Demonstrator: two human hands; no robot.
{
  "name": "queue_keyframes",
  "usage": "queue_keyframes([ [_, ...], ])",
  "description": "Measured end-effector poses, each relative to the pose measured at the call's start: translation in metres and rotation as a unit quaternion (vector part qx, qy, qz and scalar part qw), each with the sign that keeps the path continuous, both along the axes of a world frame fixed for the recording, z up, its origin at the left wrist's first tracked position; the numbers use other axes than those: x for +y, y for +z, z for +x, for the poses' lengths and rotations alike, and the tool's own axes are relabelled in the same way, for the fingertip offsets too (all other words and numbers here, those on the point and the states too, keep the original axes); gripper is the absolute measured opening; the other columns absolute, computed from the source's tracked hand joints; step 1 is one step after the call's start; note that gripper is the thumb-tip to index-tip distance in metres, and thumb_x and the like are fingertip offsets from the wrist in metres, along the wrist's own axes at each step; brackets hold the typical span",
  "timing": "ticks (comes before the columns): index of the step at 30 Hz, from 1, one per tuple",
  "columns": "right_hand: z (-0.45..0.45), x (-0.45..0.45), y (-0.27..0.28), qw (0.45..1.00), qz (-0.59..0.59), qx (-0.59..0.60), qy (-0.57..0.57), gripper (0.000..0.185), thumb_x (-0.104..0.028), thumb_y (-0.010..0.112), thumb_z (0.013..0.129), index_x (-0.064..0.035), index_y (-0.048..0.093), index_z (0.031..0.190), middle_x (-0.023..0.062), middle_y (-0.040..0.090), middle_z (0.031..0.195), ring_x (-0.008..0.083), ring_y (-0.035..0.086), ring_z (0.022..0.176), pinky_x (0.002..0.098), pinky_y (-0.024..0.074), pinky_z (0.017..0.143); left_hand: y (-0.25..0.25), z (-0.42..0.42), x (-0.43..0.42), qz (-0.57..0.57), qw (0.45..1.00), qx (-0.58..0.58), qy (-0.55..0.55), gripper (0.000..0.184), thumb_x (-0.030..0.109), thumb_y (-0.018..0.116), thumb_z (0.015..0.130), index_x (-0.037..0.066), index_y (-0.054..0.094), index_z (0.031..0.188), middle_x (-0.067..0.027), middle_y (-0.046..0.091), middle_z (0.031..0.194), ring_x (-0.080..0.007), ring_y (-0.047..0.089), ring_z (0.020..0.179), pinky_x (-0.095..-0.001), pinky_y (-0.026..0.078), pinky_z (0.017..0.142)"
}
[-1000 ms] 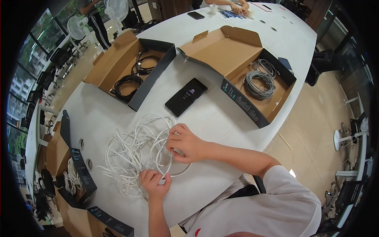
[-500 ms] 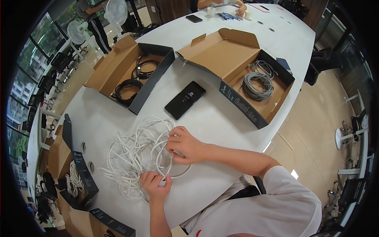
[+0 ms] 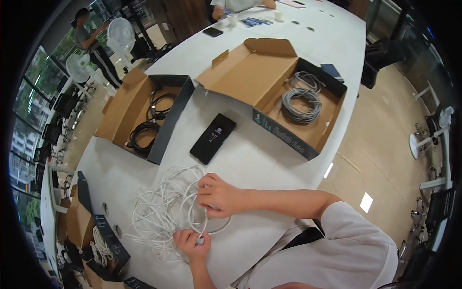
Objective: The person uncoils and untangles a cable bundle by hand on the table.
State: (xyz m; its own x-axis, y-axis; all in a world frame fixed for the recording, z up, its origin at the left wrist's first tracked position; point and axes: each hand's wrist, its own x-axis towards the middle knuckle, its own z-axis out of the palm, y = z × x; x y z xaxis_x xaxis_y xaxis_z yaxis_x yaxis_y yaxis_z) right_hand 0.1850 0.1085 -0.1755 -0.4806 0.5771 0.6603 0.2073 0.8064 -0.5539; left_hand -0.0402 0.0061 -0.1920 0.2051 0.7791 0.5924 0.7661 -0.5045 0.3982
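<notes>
A loose tangle of white cable (image 3: pixel 156 219) lies on the near part of the white table. My left hand (image 3: pixel 191 244) is closed at its lower right edge, gripping a strand with a small white end piece beside the thumb. Just above it, my right hand (image 3: pixel 219 196) has its fingers curled round cable at the right side of the tangle. The strands inside its fingers are mostly hidden. Beyond the tangle lies a black phone (image 3: pixel 213 139) with its screen lit.
An open box with black cables (image 3: pixel 144 135) stands at the left, another with grey cables (image 3: pixel 301 106) at the right. A third box holds white cables (image 3: pixel 101 246) at lower left. A person (image 3: pixel 240 6) sits at the far end near pens (image 3: pixel 256 22) and cups.
The view has shifted, so the boxes and phone appear further left. Both hands stay on the white cable, close together. At the far end, the seated person's hand has moved towards a cup.
</notes>
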Motion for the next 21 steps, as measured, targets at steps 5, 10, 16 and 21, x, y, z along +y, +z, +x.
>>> queue_keyframes([
  [5, 0.0044, 0.0002, 0.0039, 1.000, 0.001, -0.001, -0.002, 0.017, -0.008, 0.068, 0.067, -0.0091, 0.058, 0.080, 0.0054, 0.058, 0.086, 0.0302, 0.052, 0.100, 0.0466, 0.0393, 0.097, -0.0009, -0.0013, -0.0013, -0.024, 1.000, 0.016, -0.006, 0.024, 0.013, 0.078, 0.066, 0.012, 0.054, 0.064, -0.0033, 0.051, 0.074, -0.0270, 0.047, 0.074, -0.0401, 0.037, 0.070],
  [10, 0.0035, -0.0011, 0.0031, 1.000, -0.009, 0.006, 0.000, 0.017, -0.008, 0.068, 0.068, -0.0090, 0.059, 0.082, 0.0049, 0.057, 0.087, 0.0295, 0.052, 0.100, 0.0473, 0.0389, 0.098, -0.0067, -0.0035, -0.0003, -0.020, 1.000, 0.010, -0.004, 0.023, 0.014, 0.077, 0.066, 0.012, 0.054, 0.063, -0.0027, 0.050, 0.074, -0.0267, 0.047, 0.074, -0.0399, 0.037, 0.071],
  [16, 0.0044, -0.0010, 0.0041, 1.000, -0.011, 0.002, -0.005, 0.017, -0.008, 0.069, 0.069, -0.0092, 0.059, 0.083, 0.0046, 0.057, 0.088, 0.0291, 0.052, 0.100, 0.0478, 0.0387, 0.099, -0.0058, -0.0016, 0.0016, -0.019, 1.000, 0.013, 0.000, 0.026, 0.016, 0.078, 0.064, 0.014, 0.053, 0.062, -0.0003, 0.049, 0.073, -0.0253, 0.045, 0.073, -0.0391, 0.036, 0.070],
  [21, 0.0035, 0.0000, 0.0040, 1.000, -0.014, 0.005, -0.008, 0.018, -0.009, 0.069, 0.068, -0.0105, 0.060, 0.083, 0.0040, 0.059, 0.089, 0.0292, 0.051, 0.102, 0.0478, 0.0385, 0.098, -0.0039, -0.0006, 0.0013, -0.027, 1.000, 0.005, 0.006, 0.027, 0.016, 0.079, 0.063, 0.014, 0.052, 0.061, 0.0002, 0.050, 0.072, -0.0252, 0.045, 0.073, -0.0388, 0.035, 0.070],
])
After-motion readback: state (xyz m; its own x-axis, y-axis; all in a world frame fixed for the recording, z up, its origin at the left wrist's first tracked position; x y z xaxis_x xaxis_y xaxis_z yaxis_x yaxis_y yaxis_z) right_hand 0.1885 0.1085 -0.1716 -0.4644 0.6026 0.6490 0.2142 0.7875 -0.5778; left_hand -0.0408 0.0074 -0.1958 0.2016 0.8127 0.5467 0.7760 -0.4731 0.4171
